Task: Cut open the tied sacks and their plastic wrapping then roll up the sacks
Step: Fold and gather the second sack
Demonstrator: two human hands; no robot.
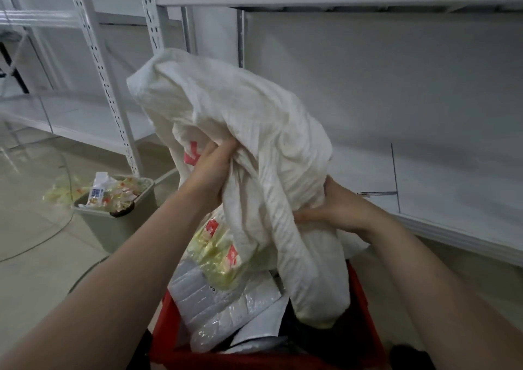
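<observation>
Sack (240, 120) hangs bunched between my hands. I see my left hand (210, 171) gripping an upper fold and my right hand (336, 209) clutching it lower, above the red crate (164, 327) beneath my wrists.

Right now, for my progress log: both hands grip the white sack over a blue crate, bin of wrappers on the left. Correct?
No: the crate is red, not blue, as the head view shows. Otherwise yes: left hand and right hand grip the sack over it, bin of wrappers on the left.
</observation>
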